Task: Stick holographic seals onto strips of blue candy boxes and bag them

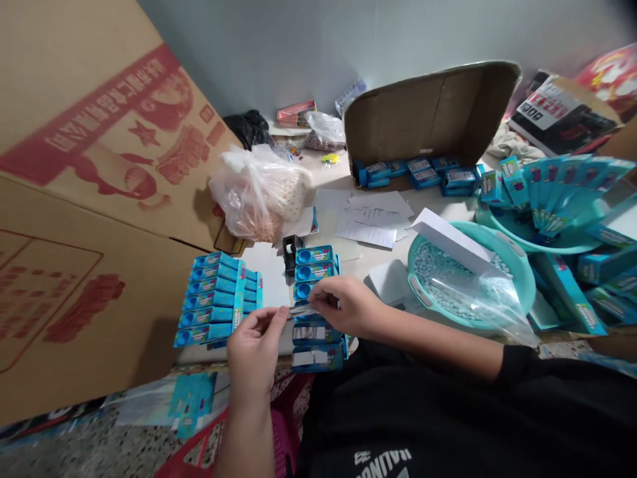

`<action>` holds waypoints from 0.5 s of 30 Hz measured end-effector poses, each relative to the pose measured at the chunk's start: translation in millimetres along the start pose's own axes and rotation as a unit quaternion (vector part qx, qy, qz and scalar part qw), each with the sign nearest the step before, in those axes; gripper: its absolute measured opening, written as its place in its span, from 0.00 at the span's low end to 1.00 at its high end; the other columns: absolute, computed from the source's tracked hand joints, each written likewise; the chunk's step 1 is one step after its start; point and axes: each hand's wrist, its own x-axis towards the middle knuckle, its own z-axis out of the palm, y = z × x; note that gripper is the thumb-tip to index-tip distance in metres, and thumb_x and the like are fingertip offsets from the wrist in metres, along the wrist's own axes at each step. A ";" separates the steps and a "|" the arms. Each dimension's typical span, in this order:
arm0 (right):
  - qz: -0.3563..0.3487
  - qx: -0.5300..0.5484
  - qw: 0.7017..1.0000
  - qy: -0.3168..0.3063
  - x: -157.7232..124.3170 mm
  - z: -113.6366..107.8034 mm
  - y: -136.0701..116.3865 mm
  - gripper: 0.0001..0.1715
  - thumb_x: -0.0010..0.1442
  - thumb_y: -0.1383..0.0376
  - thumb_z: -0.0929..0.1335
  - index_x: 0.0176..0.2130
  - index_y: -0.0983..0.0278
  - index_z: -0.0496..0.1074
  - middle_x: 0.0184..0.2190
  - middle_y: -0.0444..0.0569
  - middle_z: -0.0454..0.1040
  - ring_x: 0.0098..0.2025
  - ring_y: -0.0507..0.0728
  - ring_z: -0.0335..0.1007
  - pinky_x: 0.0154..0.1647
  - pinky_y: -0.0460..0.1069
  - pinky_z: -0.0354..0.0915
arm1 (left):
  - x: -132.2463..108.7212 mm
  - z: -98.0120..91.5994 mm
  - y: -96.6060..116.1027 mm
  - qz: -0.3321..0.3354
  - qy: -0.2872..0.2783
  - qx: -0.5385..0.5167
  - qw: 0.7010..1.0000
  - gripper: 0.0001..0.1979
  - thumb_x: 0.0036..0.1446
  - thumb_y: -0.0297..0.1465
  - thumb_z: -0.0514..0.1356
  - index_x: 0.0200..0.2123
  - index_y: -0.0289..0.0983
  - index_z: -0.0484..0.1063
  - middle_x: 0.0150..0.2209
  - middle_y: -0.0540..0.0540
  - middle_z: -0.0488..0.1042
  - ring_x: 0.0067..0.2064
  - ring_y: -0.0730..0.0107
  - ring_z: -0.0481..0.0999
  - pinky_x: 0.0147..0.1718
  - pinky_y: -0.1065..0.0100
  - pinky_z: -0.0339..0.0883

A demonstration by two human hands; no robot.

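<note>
A thin whitish strip (300,310) stretches between my two hands above a column of blue candy boxes (314,271). Thumb and forefinger of my left hand (259,335) pinch its left end. My right hand (343,304) is closed at the other end, its fingertips partly hiding the strip and a box beneath. On the two nearest boxes lie pale strips (309,358). Left of my left hand, more blue boxes (212,299) stand in a stepped row. A small black tape dispenser (291,254) sits just behind the column.
Big cardboard cartons (99,166) wall off the left side. A turquoise basin (520,285) of small pale blue pieces is at right, with another basin (572,242) of boxes behind. An open carton (423,113), papers (373,216) and plastic bags (259,189) occupy the back.
</note>
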 end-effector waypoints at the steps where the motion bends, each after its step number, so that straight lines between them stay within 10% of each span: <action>1: 0.002 -0.019 1.000 -0.010 0.9 -0.1 -1.7 0.07 0.59 0.72 0.67 0.37 0.65 0.75 0.27 0.44 0.72 0.29 0.50 0.64 0.32 0.45 0.57 | 0.9 -0.4 -1.4 -0.001 0.005 0.009 1.000 0.20 0.43 0.45 0.71 0.31 0.34 0.75 0.28 0.46 0.78 0.30 0.69 0.75 0.30 0.71 0.68; 8: -0.020 -0.153 0.986 -0.060 8.6 1.3 -14.6 0.06 0.58 0.71 0.64 0.32 0.64 0.72 0.28 0.46 0.73 0.31 0.53 0.63 0.32 0.48 0.52 | 10.1 -4.4 -3.4 -0.025 0.005 0.064 0.998 0.23 0.38 0.47 0.72 0.31 0.35 0.78 0.27 0.46 0.78 0.28 0.68 0.75 0.29 0.69 0.69; 15: 0.085 -0.231 0.959 -0.141 20.4 -15.9 -18.1 0.06 0.58 0.63 0.69 0.32 0.64 0.72 0.25 0.47 0.71 0.27 0.53 0.59 0.27 0.48 0.46 | 18.9 6.3 -22.8 -0.094 -0.124 -0.005 0.988 0.25 0.36 0.48 0.72 0.32 0.34 0.77 0.23 0.48 0.74 0.24 0.70 0.72 0.24 0.70 0.67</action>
